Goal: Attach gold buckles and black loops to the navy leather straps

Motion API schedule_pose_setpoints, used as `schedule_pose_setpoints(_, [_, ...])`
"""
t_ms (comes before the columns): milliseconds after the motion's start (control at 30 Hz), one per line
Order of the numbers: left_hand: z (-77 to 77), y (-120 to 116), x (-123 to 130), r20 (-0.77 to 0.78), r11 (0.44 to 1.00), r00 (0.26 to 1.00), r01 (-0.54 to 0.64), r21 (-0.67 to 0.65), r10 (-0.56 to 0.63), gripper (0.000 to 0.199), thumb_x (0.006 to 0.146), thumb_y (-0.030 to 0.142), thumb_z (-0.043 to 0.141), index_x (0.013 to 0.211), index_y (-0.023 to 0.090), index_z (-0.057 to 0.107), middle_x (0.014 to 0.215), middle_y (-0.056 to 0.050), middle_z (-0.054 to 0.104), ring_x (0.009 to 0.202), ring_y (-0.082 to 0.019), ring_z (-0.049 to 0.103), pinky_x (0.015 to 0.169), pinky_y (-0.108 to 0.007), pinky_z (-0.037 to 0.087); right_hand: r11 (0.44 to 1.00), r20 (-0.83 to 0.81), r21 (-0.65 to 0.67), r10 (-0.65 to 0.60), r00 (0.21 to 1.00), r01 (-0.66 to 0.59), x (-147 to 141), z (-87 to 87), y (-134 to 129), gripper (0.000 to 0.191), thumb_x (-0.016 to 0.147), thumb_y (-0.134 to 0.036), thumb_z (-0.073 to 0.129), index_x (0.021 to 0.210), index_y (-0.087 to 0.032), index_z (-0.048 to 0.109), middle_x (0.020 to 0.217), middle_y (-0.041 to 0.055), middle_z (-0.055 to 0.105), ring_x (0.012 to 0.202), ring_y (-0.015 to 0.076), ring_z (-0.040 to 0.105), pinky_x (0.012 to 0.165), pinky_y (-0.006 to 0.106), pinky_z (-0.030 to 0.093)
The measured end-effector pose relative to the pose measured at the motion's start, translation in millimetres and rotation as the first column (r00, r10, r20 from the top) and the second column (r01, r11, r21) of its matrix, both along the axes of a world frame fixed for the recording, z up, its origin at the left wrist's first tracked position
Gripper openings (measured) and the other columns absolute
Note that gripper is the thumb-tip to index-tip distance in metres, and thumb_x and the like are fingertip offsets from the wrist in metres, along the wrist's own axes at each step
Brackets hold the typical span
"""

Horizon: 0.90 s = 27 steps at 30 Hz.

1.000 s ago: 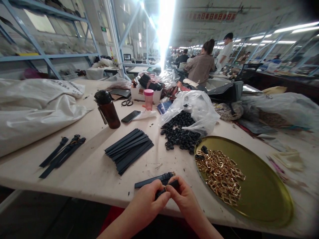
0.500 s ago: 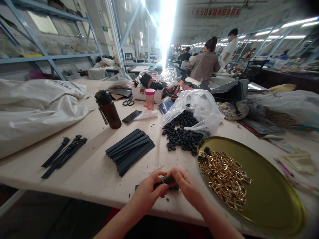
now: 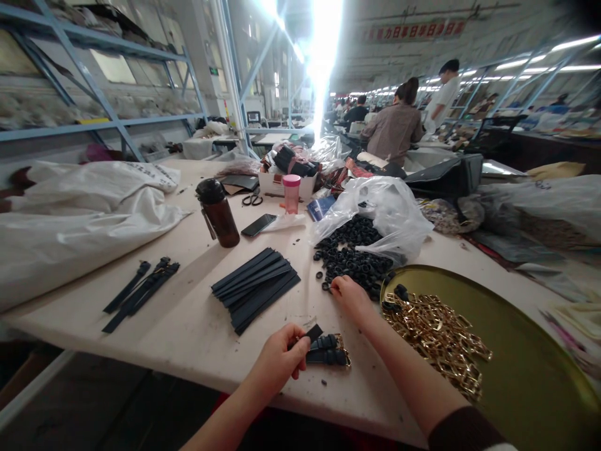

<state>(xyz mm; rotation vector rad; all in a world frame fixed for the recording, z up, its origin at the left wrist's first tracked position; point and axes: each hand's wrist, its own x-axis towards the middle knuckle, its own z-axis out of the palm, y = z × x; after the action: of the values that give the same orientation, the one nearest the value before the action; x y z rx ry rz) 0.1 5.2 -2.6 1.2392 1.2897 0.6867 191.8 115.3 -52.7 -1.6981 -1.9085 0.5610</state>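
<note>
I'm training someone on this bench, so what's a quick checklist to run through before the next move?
Left hand pinching the dark watch strap: ok.
Right hand at the black rubber rings: ok, fingertips at the pile's edge.
A ring held in the right hand: cannot tell, fingers hide it.
Buckled straps beside the left hand: ok.
Gold buckles inside the brass-coloured tray: ok.
Work area free of small dark bits: not ok, a few lie near the straps.
</note>
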Motion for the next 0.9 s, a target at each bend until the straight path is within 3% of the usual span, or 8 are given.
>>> schedule_pose_setpoints(233, [1.9, -3, -4, -0.023, 0.999, 1.000, -0.013, 0.032, 0.014, 0.020, 0.075, 0.036, 0.046, 0.072, 0.017, 0.046, 0.045, 0.008, 0.047, 0.035, -0.006, 0.037, 0.037, -0.016, 0.030, 0.999, -0.222, -0.032, 0.010, 0.975, -0.018, -3, -2.6, -13, 0.015, 0.067, -0.008, 0.054, 0.075, -0.021, 0.058, 0.083, 0.0032, 0.059, 0.084, 0.0189, 0.051, 0.080, 0.030, 0.035])
schedule_pose_setpoints(400, [9.4, -3, -1, -0.086, 0.996, 0.995, -0.044, 0.075, 0.051, 0.020, 0.076, 0.036, 0.045, 0.071, 0.017, 0.047, 0.044, 0.008, 0.045, 0.035, -0.007, 0.037, 0.037, -0.017, 0.028, 0.986, -0.473, -0.151, -0.012, 0.881, -0.068, -11, 7.8, -44, 0.015, 0.073, -0.028, 0.056, 0.082, -0.017, 0.058, 0.074, 0.0033, 0.061, 0.070, 0.0181, 0.056, 0.067, 0.032, 0.044])
schedule_pose_setpoints(500, [11.1, -1, 3, -0.130, 0.983, 0.986, -0.088, 0.159, 0.109, 0.021, 0.077, 0.037, 0.045, 0.070, 0.018, 0.048, 0.046, 0.007, 0.046, 0.040, -0.009, 0.041, 0.042, -0.019, 0.031, 0.951, -0.683, -0.262, -0.063, 0.728, -0.164, -23, 21.9, -71, 0.024, 0.075, -0.037, 0.056, 0.087, -0.016, 0.056, 0.074, 0.0021, 0.062, 0.065, 0.0149, 0.058, 0.064, 0.030, 0.046])
schedule_pose_setpoints(567, [10.2, -1, 5, -0.159, 0.971, 0.977, -0.105, 0.215, 0.140, 0.021, 0.078, 0.038, 0.045, 0.070, 0.018, 0.050, 0.047, 0.007, 0.047, 0.044, -0.009, 0.043, 0.046, -0.020, 0.032, 0.902, -0.849, -0.363, -0.215, 0.482, -0.236, -31, 29.7, -85, 0.025, 0.069, -0.036, 0.065, 0.085, -0.018, 0.056, 0.075, -0.0004, 0.061, 0.064, 0.0123, 0.058, 0.067, 0.029, 0.046])
schedule_pose_setpoints(633, [8.3, -2, 6, -0.183, 0.963, 0.970, -0.112, 0.245, 0.159, 0.022, 0.079, 0.037, 0.045, 0.068, 0.018, 0.050, 0.048, 0.007, 0.046, 0.046, -0.010, 0.044, 0.048, -0.020, 0.033, 0.873, -0.900, -0.409, -0.337, 0.277, -0.265, -39, 33.4, -95, 0.027, 0.063, -0.032, 0.072, 0.080, -0.018, 0.056, 0.071, -0.0027, 0.059, 0.062, 0.0101, 0.056, 0.069, 0.027, 0.045])
schedule_pose_setpoints(700, [5.8, -5, 6, -0.196, 0.962, 0.966, -0.119, 0.246, 0.169, 0.022, 0.079, 0.036, 0.045, 0.067, 0.018, 0.049, 0.049, 0.007, 0.045, 0.046, -0.010, 0.043, 0.049, -0.020, 0.033, 0.883, -0.906, -0.408, -0.362, 0.220, -0.230, -45, 33.0, -99, 0.026, 0.062, -0.033, 0.074, 0.074, -0.018, 0.056, 0.068, -0.0033, 0.058, 0.062, 0.0096, 0.055, 0.068, 0.025, 0.045])
schedule_pose_setpoints(900, [-2.2, -5, 6, -0.129, 0.982, 0.980, -0.131, 0.139, 0.149, 0.021, 0.078, 0.037, 0.045, 0.068, 0.019, 0.046, 0.045, 0.008, 0.044, 0.038, -0.008, 0.039, 0.040, -0.018, 0.030, 0.891, -0.896, -0.421, -0.380, 0.229, -0.171, -48, 23.3, -99, 0.028, 0.062, -0.035, 0.074, 0.078, -0.019, 0.057, 0.072, -0.0030, 0.059, 0.062, 0.0100, 0.054, 0.066, 0.025, 0.044])
